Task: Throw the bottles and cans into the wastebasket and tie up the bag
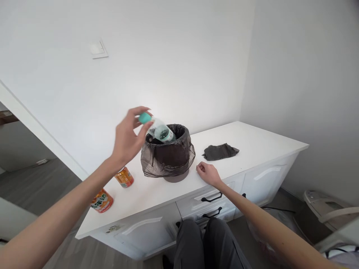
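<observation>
My left hand (127, 138) is raised above the white countertop (246, 138), its fingertips pinched on the teal cap of a clear plastic bottle (161, 131). The bottle tilts, bottom end down, into a small dark bin (168, 155) lined with a grey plastic bag. My right hand (207, 172) rests on the countertop just right of the bin, fingers loosely curled and nothing visible in them.
Two orange drink cans (124, 177) (101, 201) sit on the left part of the countertop. A folded dark bag (220, 151) lies to the right of the bin. Drawers with black handles (211, 198) are below. A grey appliance (325, 209) stands on the floor at right.
</observation>
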Tool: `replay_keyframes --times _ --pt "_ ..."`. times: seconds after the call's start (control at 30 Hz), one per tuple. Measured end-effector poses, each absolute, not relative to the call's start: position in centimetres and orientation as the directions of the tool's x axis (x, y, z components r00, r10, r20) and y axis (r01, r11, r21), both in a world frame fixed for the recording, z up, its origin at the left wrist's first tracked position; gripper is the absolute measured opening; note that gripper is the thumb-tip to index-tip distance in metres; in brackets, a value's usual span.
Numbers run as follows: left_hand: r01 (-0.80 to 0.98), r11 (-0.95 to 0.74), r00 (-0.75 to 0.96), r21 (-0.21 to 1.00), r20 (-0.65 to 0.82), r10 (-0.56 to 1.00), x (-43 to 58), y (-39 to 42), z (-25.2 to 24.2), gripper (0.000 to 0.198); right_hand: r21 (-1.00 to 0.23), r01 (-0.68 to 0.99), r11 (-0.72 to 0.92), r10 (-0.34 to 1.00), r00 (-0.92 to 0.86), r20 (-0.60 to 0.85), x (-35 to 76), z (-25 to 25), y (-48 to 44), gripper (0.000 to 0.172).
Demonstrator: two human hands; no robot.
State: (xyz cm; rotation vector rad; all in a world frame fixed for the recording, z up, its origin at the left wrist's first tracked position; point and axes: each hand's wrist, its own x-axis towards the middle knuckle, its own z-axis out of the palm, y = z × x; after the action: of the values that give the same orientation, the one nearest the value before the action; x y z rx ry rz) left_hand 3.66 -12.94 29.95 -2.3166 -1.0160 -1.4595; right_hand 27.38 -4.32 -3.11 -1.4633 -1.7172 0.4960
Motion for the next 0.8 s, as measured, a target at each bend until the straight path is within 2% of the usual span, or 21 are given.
replay_keyframes --times 0.1,0.23,0.27,0.33,0.47,0.57,0.67,0.73,0.8 --pt "0.648 -0.720 0.397 0.250 0.696 0.598 5.1 -10.1 28.4 0.034 -0.744 0.616 0.257 0.945 0.001 0.328 27.4 -2.6 -4.4 0.021" --pt "0.642 -0.646 0.550 0.412 0.339 0.763 5.2 -6.9 27.5 0.040 -0.752 0.609 0.252 0.948 0.000 0.317 27.4 -1.3 -4.9 0.021" --pt "0.639 -0.631 0.556 0.439 0.303 0.774 4.9 -6.4 27.4 0.044 -0.754 0.608 0.249 0.950 -0.001 0.313 27.3 -1.0 -5.1 0.021" --pt "0.650 -0.614 0.498 0.447 0.359 0.789 3.7 -5.9 27.2 0.052 -0.757 0.607 0.242 0.953 -0.001 0.304 27.3 -0.5 -5.4 0.021" --pt "0.790 -0.493 0.210 0.364 0.594 0.776 -0.9 -6.0 26.3 0.053 -0.759 0.609 0.232 0.957 -0.004 0.289 27.2 0.3 -5.9 0.019" --pt "0.901 -0.290 0.036 0.323 0.610 0.791 -5.9 -6.2 25.1 0.052 -0.758 0.611 0.229 0.958 -0.004 0.286 27.1 0.6 -6.2 0.018" --pt "0.981 -0.061 -0.032 0.183 0.468 0.883 -10.7 -6.1 23.2 0.061 -0.751 0.621 0.223 0.958 0.002 0.286 26.9 0.5 -6.3 0.020" --pt "0.995 0.073 -0.090 0.066 0.302 0.949 -12.9 -6.3 21.6 0.073 -0.743 0.632 0.219 0.957 0.007 0.289 26.7 0.4 -6.4 0.021" --pt "0.989 0.150 -0.149 0.000 0.123 0.981 -14.3 -6.8 20.0 0.082 -0.736 0.640 0.220 0.957 0.006 0.291 26.6 0.2 -6.4 0.021"
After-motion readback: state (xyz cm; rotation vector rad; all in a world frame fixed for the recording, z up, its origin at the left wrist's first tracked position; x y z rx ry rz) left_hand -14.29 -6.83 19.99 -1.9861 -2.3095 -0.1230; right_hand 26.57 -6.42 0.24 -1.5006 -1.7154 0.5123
